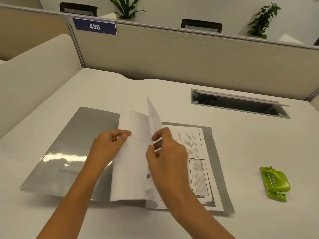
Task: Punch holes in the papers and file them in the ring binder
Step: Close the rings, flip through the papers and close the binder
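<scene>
Now both hands work over the open binder (69, 152): the left hand (110, 144) pinches the raised papers (131, 169), the right hand (165, 152) pinches a lifted sheet. Tugging could tear punched holes; the punch (274, 183) sits well apart.

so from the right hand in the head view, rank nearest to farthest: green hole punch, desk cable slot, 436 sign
From the right hand:
1. Green hole punch, on the desk to its right.
2. Desk cable slot, farther back, right.
3. 436 sign, on the partition, far back left.
</scene>
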`<state>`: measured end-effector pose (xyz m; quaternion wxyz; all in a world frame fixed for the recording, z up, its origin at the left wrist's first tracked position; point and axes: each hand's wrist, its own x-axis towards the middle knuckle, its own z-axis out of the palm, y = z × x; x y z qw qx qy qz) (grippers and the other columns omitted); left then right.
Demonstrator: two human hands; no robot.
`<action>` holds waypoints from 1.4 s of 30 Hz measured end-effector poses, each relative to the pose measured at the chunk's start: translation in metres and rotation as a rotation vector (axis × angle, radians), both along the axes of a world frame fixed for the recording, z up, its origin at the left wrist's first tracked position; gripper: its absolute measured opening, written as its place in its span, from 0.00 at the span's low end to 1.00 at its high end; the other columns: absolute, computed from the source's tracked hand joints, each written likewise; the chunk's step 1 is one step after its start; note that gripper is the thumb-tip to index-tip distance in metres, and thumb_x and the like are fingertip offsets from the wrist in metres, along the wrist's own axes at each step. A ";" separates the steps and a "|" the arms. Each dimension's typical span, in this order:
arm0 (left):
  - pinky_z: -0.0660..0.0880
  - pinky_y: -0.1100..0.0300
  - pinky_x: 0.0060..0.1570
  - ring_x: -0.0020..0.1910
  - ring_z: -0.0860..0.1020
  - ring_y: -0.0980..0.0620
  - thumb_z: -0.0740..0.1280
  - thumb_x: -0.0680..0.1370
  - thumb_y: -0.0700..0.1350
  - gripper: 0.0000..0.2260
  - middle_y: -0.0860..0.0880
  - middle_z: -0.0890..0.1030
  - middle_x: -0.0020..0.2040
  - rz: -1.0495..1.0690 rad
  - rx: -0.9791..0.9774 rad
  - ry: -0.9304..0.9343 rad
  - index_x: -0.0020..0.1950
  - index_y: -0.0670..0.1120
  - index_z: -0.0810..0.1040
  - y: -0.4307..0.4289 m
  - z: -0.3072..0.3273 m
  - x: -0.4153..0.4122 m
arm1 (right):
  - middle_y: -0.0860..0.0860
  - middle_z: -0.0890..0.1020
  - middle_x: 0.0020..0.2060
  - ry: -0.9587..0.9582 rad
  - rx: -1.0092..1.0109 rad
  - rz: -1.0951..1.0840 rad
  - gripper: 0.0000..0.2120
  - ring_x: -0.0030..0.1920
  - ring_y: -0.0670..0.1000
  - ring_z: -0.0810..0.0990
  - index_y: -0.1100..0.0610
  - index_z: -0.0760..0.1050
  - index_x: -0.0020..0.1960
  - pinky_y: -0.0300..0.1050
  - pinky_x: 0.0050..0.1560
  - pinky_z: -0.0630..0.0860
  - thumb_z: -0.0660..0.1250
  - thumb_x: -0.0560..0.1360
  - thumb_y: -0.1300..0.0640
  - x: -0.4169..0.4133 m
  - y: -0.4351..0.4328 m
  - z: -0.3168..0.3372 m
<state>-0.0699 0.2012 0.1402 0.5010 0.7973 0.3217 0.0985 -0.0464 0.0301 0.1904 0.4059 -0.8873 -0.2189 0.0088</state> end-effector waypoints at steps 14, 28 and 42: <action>0.73 0.61 0.34 0.41 0.80 0.50 0.68 0.76 0.46 0.06 0.48 0.82 0.43 0.117 0.026 0.080 0.46 0.44 0.79 0.005 -0.010 -0.002 | 0.48 0.81 0.52 0.103 -0.093 0.033 0.11 0.50 0.46 0.79 0.53 0.71 0.61 0.36 0.50 0.75 0.60 0.80 0.57 0.007 0.000 -0.046; 0.76 0.53 0.41 0.41 0.81 0.46 0.66 0.77 0.47 0.08 0.45 0.84 0.43 0.122 -0.039 0.078 0.43 0.44 0.80 0.020 -0.013 -0.001 | 0.60 0.70 0.58 0.416 -0.438 -0.540 0.25 0.52 0.64 0.75 0.60 0.62 0.67 0.48 0.44 0.71 0.67 0.75 0.52 0.047 -0.104 -0.102; 0.79 0.43 0.52 0.45 0.83 0.44 0.66 0.78 0.46 0.06 0.46 0.85 0.45 0.072 -0.161 0.034 0.45 0.44 0.79 0.010 0.001 0.006 | 0.46 0.84 0.40 0.492 0.345 -0.104 0.09 0.40 0.48 0.84 0.49 0.79 0.48 0.41 0.40 0.80 0.75 0.69 0.56 0.045 -0.056 -0.020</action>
